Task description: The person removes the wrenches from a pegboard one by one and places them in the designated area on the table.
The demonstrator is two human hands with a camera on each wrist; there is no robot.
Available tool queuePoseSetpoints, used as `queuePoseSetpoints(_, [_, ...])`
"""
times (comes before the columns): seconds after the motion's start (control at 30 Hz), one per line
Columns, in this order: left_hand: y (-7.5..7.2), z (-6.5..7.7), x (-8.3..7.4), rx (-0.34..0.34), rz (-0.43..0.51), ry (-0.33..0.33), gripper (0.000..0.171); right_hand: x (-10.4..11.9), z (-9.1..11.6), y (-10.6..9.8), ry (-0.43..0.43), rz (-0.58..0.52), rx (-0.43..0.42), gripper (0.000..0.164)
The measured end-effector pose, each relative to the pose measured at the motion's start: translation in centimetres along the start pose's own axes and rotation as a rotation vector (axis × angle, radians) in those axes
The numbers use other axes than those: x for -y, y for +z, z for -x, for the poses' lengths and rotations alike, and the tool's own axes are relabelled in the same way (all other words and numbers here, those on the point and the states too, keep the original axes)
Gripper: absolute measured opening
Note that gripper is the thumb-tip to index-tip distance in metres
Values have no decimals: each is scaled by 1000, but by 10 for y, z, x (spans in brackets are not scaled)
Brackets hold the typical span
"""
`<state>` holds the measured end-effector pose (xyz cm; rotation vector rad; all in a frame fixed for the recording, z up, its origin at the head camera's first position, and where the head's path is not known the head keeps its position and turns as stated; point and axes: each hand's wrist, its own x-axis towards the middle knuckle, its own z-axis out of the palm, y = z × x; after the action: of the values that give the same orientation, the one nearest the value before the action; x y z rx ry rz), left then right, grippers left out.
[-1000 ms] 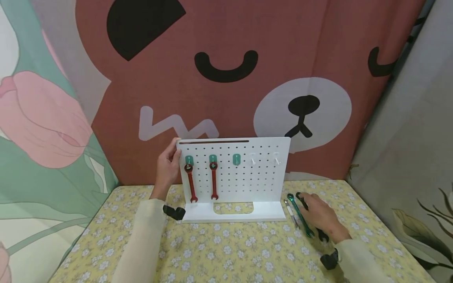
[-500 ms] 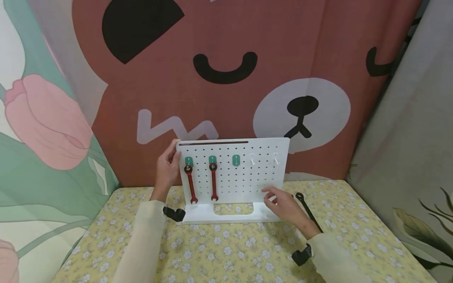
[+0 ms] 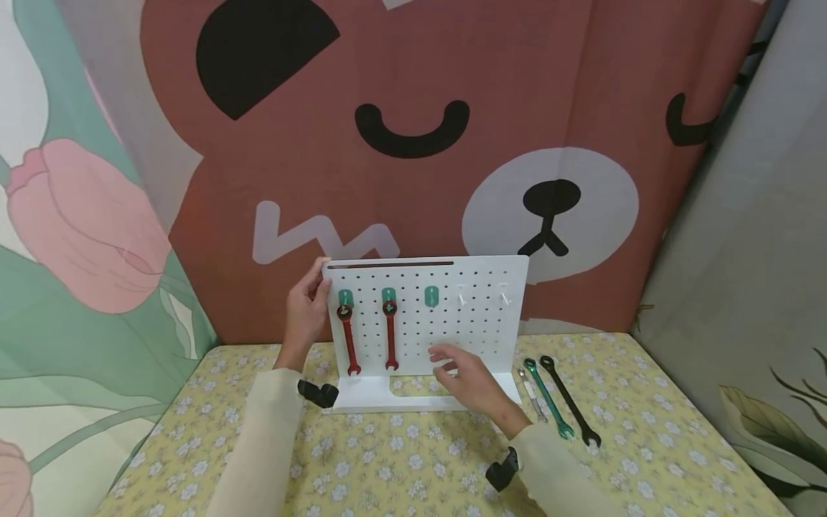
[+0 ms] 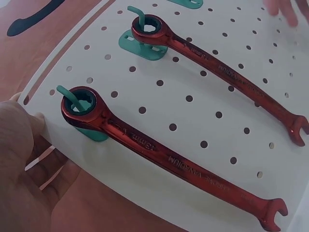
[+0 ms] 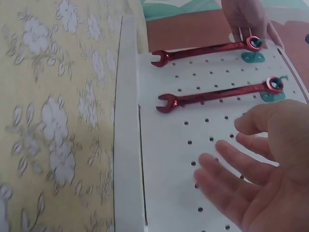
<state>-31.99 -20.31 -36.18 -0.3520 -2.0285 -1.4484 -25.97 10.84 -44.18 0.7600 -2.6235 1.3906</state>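
My left hand grips the upper left edge of a white pegboard that stands upright on its base. Two red combination wrenches hang by their ring ends from green hooks: one red wrench near that hand, another red wrench to its right. A third green hook bears nothing, nor do the clear hooks farther right. In front of the board's lower middle, my right hand hovers with fingers spread and loosely bent, holding nothing; the right wrist view shows its palm facing the second red wrench.
To the right of the board, a small silver wrench, a green wrench and a longer black wrench lie side by side on the flowered tablecloth. Behind the table hangs a curtain with a bear print.
The right hand has left the black wrench and moved left to the front of the board, uncovering the wrenches on the table. The left hand keeps its grip on the board.
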Motion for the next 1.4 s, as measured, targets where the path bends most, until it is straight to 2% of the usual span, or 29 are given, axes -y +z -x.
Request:
queuePoseSetpoints(0.17, [0, 1, 1, 0, 6, 21, 40, 2, -9, 10, 14, -50, 36, 48])
queuePoseSetpoints(0.23, [0, 3, -6, -2, 4, 24, 40, 3, -13, 14, 21, -66, 30, 49])
queuePoseSetpoints(0.4, [0, 2, -8, -7, 4, 21, 40, 7, -22, 21, 44, -122, 16, 49])
queuePoseSetpoints(0.47, [0, -1, 0, -7, 10, 21, 40, 9, -26, 24, 47, -142, 17, 49])
queuePoseSetpoints(0.7, [-1, 0, -1, 3, 22, 27, 40, 16, -38, 31, 71, -178, 52, 49])
queuePoseSetpoints(0.77, [-2, 1, -4, 1, 22, 25, 40, 17, -42, 33, 63, -188, 54, 48])
queuePoseSetpoints(1.0, [-3, 8, -36, 13, -4, 18, 40, 21, -47, 42, 80, -177, 74, 48])
queuePoseSetpoints(1.23, [0, 0, -3, 0, 4, 25, 40, 27, -50, 47, 110, -169, 63, 53])
queuePoseSetpoints(1.4, [-1, -2, 3, 1, 12, 22, 39, 28, -52, 51, 99, -209, 49, 52])
